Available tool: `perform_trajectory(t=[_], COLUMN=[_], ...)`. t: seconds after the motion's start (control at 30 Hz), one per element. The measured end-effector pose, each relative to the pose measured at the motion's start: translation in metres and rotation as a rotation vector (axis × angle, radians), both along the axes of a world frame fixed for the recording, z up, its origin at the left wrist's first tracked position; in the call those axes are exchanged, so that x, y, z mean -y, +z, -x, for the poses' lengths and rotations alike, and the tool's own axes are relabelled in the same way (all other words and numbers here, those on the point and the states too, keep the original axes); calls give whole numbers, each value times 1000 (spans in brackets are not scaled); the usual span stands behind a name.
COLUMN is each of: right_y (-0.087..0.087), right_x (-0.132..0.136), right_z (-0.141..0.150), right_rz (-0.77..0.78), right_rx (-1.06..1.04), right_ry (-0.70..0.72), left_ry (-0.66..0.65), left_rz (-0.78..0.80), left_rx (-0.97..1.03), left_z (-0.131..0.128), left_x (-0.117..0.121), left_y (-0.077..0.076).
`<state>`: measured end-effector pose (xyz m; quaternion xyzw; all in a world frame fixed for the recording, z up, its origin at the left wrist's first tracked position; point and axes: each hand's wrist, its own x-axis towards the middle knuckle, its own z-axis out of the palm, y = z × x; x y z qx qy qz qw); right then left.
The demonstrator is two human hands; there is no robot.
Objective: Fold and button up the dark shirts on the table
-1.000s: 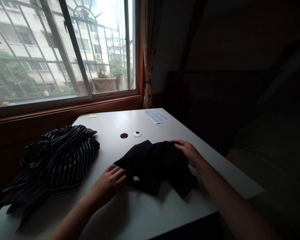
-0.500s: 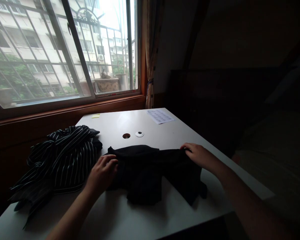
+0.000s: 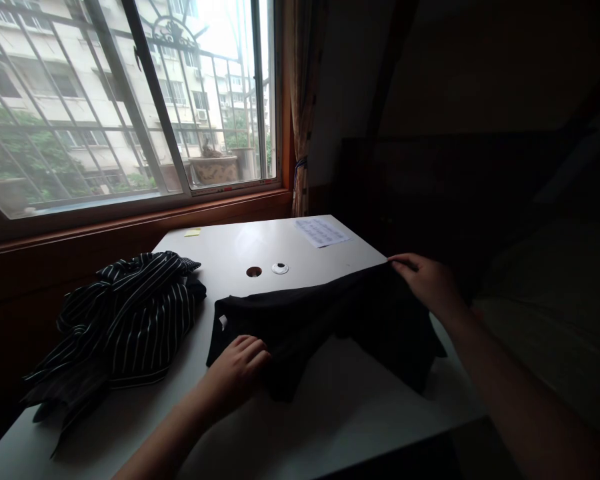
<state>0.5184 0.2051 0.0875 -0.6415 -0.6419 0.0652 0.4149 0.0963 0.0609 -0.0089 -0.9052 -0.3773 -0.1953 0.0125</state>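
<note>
A dark black garment (image 3: 325, 300) is stretched across the white table (image 3: 220, 433), with a small white label (image 3: 223, 322) at its left end. Its exact kind is hard to make out in the dim light. With a pinch, my right hand (image 3: 425, 283) holds its far right corner raised near the table's right edge. My left hand (image 3: 243, 370) is closed on the near side of the cloth, below the label, its fingertips partly hidden.
Striped black-and-white clothing (image 3: 145, 327) lies heaped on the table's left side. Toward the back are a yellow sticky note (image 3: 192, 232), a printed sheet (image 3: 323, 232), a round cable hole (image 3: 254, 272) and a white round cap (image 3: 280, 268). A barred window (image 3: 180, 100) stands behind.
My right hand has moved right and up, pulling the garment's corner outward. My left hand has shifted right and nearer to me. The cloth is stretched wider, and its white label now shows.
</note>
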Motion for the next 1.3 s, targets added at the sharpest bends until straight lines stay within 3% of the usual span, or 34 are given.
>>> perform_trajectory(t=[0.2,0.37,0.5,0.57,0.67,0.77,0.83,0.9,1.0,1.13,1.3], right_y=[-12,-38,-47,-48,-49,-60,-73,-85,-93,-82,-64], right_x=[-7,-11,-18,-18,-9,8,18,25,31,41,60], right_z=[-35,-58,-51,-32,11,59,85,104,118,120,113], right_rz=[115,284,283,222,142,194,213,213,198,207,334], right_rx=[84,242,449,521,513,390,386,458,575,671,688], right_ry=[-62,-71,-46,58,409,800,903,887,738,626,671], left_ry=[259,256,204,189,132,71,50,47,49,-5,-40], left_rz=[-183,-69,-85,-131,-108,-17,35,66,84,166,355], left_rx=[154,93,56,64,67,34,-8,-36,-14,52,101], left_z=[70,99,86,70,40,15,6,4,7,12,19], left_x=[-7,-15,-15,-12,-6,-2,-3,-5,-7,-6,5], left_y=[14,11,9,10,11,5,-1,-7,-10,-2,14])
